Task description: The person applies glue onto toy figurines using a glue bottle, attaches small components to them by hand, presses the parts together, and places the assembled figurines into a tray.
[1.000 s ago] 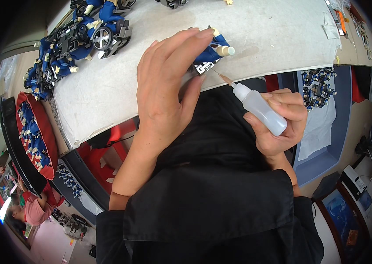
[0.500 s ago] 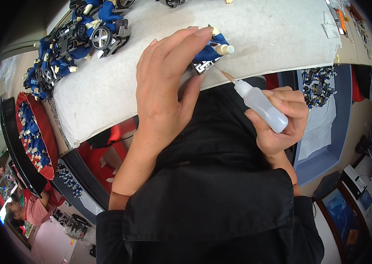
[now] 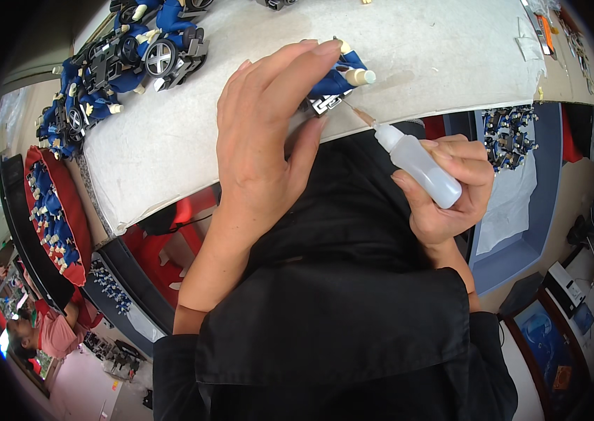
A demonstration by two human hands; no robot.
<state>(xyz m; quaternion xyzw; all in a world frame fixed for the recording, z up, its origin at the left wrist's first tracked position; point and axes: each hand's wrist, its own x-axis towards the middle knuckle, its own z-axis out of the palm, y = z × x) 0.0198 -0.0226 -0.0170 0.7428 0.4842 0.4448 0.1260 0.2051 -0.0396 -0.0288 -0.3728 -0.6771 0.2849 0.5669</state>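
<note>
The toy (image 3: 339, 83) is in the upper middle of the frame, over the near edge of the white-topped table (image 3: 444, 56), with its blue body tilted and its black and white part (image 3: 326, 103) low down. The left hand (image 3: 258, 144) has its grip closed round the toy, thumb by the low edge and fingers over the far side, though some fingers are hidden. The right hand (image 3: 455, 182) has its grip clamped on the fat part of a cloudy white bottle (image 3: 426, 172), right of the middle. The bottle's brown tip (image 3: 363, 116) has a thin needle that points up and left at the toy, and I cannot tell if they touch. The toy looks light and hard, and its small bits could snap, so its blue body is the best place to hold. The bottle looks light, soft and easy to squeeze, maybe a bit slippery. It is best held by its round side, away from the needle, which could bend. I count two hands, one bottle and one toy in hand. The heap of toys (image 3: 111, 67) at upper left is too tangled to count. The little ones in the red tray (image 3: 76, 203) at left and the blue-grey bin (image 3: 553, 182) at right are too many and too small. One orange tool (image 3: 544, 35) lies at upper right.
</note>
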